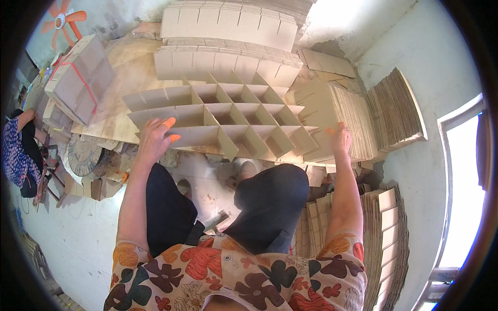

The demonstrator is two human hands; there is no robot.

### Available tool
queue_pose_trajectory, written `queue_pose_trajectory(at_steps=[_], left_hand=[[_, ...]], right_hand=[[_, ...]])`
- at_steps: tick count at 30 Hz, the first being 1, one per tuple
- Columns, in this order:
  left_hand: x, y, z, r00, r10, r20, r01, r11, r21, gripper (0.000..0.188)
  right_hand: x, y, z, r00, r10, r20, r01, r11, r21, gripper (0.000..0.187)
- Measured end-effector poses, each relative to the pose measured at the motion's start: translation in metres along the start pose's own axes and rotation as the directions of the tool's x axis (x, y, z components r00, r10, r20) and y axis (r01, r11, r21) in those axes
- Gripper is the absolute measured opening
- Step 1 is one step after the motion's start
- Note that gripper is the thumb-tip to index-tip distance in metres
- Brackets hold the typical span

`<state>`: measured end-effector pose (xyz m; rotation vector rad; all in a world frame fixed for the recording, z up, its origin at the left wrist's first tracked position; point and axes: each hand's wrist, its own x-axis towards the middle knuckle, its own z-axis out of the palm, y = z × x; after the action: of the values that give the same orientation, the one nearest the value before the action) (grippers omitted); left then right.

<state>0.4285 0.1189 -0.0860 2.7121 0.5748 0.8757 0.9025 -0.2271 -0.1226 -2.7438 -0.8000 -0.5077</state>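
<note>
A cardboard divider grid (228,111), made of slotted strips crossing each other, lies in front of me with its near edge over my knees. My left hand (155,137), with orange covers on its fingertips, is closed on the long near strip at the grid's left part. Out to the right, my right hand (340,139) has its fingers drawn together at the edge of a light cardboard strip (314,116) in front of a stack of strips (353,124). Its fingertips are slightly blurred, and one shows orange.
Slotted cardboard strips (225,65) stand in rows behind the grid. More stacks lean by the right wall (397,111) and stand below right (384,228). A tied carton (80,80), an orange fan (61,22) and another person (23,150) are at left.
</note>
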Motion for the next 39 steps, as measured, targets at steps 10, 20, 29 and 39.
queue_pose_trajectory(at_steps=[10, 20, 29, 39], left_hand=[[-0.008, -0.012, -0.025, 0.999, -0.044, 0.007, 0.044, 0.999, 0.024, 0.043], [-0.021, -0.022, 0.01, 0.998, -0.045, -0.035, 0.04, 0.991, -0.127, 0.026], [-0.025, -0.015, 0.007, 0.996, -0.077, -0.05, 0.074, 0.996, -0.049, 0.019], [-0.021, -0.024, 0.016, 0.994, -0.075, -0.078, 0.067, 0.993, -0.1, 0.008]], right_hand=[[0.0, -0.136, -0.153, 0.872, 0.074, -0.485, 0.213, 0.833, 0.511, 0.027], [-0.06, -0.331, -0.148, 0.829, -0.559, 0.029, 0.297, 0.483, 0.823, 0.055], [-0.079, -0.381, -0.14, 0.733, -0.662, 0.156, 0.33, 0.547, 0.77, 0.052], [-0.077, -0.392, -0.08, 0.613, -0.781, 0.119, 0.421, 0.45, 0.787, 0.031]])
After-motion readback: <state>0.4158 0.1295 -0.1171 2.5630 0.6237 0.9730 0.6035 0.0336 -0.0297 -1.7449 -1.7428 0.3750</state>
